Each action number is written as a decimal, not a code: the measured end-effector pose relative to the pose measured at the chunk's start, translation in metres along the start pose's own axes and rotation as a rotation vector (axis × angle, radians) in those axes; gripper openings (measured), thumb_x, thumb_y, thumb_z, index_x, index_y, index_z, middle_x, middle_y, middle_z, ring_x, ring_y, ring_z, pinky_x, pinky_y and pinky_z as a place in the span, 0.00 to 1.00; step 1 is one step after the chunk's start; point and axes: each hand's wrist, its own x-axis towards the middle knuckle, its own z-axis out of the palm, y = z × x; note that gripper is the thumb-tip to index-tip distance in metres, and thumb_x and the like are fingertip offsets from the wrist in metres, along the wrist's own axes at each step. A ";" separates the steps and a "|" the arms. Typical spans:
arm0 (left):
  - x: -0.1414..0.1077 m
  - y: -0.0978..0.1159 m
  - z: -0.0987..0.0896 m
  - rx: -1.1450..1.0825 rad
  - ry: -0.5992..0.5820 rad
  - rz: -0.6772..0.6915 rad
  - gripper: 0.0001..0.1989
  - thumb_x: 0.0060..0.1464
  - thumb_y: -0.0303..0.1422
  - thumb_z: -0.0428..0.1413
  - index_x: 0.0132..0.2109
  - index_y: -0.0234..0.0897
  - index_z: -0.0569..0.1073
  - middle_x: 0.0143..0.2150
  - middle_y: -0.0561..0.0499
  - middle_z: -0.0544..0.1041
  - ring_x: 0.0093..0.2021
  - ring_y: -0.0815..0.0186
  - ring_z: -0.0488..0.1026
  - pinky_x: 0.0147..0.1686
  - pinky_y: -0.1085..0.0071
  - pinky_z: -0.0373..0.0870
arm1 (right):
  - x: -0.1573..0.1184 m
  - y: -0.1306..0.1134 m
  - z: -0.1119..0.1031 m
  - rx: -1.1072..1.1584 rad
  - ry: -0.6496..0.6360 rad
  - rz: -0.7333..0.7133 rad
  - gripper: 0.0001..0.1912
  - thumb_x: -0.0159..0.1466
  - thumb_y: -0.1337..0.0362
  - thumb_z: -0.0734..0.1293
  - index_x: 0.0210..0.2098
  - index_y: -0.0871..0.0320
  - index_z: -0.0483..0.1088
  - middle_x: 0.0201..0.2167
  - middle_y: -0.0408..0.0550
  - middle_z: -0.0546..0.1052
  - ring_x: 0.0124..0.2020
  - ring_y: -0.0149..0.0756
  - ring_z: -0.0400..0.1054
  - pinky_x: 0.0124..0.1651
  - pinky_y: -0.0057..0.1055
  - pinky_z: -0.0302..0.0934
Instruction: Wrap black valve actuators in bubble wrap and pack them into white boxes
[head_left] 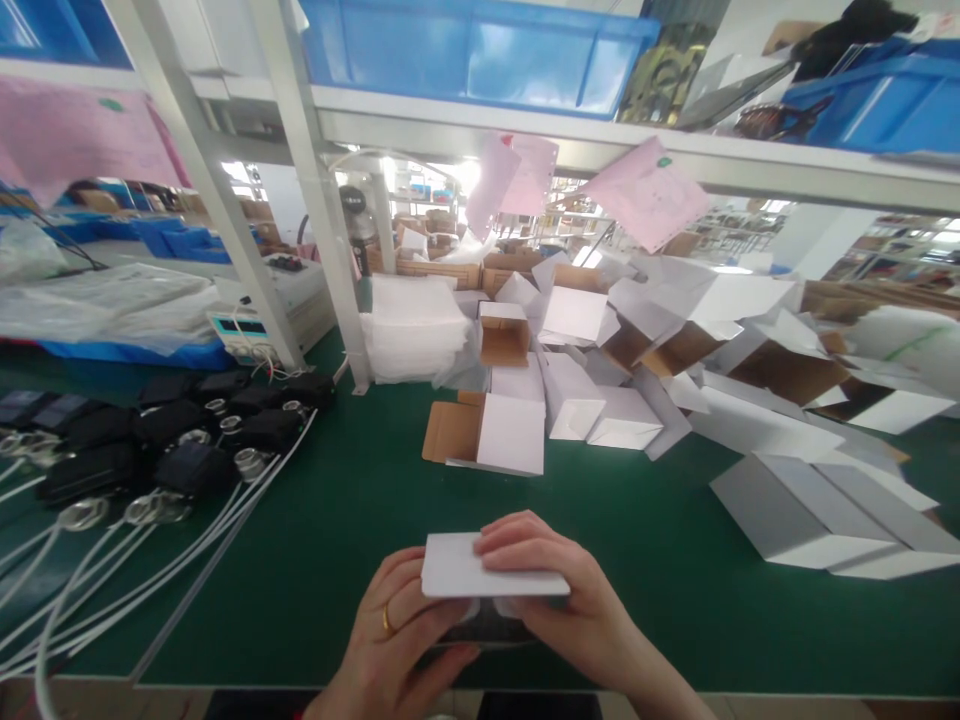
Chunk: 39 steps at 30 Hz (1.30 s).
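Observation:
Near the front edge of the green table, both my hands hold a small white cardboard box (457, 568). Its flat white panel faces up. Under the panel, on the side towards me, something dark shows with a clear, shiny wrap; its kind is hard to make out. My left hand (397, 630), a ring on one finger, grips the left side with its thumb below. My right hand (566, 590) lays its fingers across the panel and wraps the right end. Beyond my hands lies a white box (511, 433) with its brown flap open to the left.
Several black devices (195, 470) with metal fittings and white cables lie at left. White boxes (802, 510) are piled at the back and right. A stack of white foam sheets (412, 325) stands beside a metal post (319, 200). Blue bins (480, 55) sit on the shelf above.

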 end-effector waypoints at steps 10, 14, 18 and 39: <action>-0.010 0.015 -0.019 -0.215 0.162 -0.376 0.10 0.64 0.21 0.50 0.37 0.41 0.69 0.39 0.51 0.70 0.46 0.66 0.71 0.59 0.65 0.75 | -0.027 -0.004 -0.011 -0.378 -0.231 0.094 0.23 0.61 0.62 0.75 0.55 0.45 0.70 0.70 0.49 0.64 0.71 0.53 0.53 0.67 0.55 0.59; 0.002 0.002 -0.028 -0.187 -0.249 -0.289 0.20 0.60 0.42 0.62 0.57 0.44 0.71 0.63 0.42 0.70 0.63 0.54 0.67 0.61 0.54 0.75 | -0.014 -0.012 -0.013 -0.477 -0.352 0.178 0.35 0.56 0.65 0.79 0.61 0.43 0.69 0.74 0.51 0.56 0.72 0.57 0.51 0.69 0.61 0.54; 0.014 -0.012 -0.024 -0.207 -0.321 -0.166 0.23 0.60 0.41 0.63 0.61 0.49 0.71 0.64 0.45 0.71 0.62 0.56 0.69 0.57 0.56 0.77 | -0.014 -0.010 -0.009 -0.560 -0.327 0.076 0.32 0.58 0.67 0.77 0.60 0.46 0.69 0.70 0.53 0.63 0.70 0.54 0.55 0.67 0.58 0.58; -0.008 -0.009 -0.011 -0.101 -0.252 -0.039 0.21 0.64 0.25 0.56 0.61 0.49 0.73 0.68 0.46 0.68 0.73 0.53 0.57 0.62 0.52 0.73 | -0.033 0.006 0.000 -0.705 -0.149 -0.166 0.21 0.68 0.52 0.70 0.58 0.47 0.72 0.65 0.55 0.70 0.68 0.52 0.59 0.64 0.48 0.66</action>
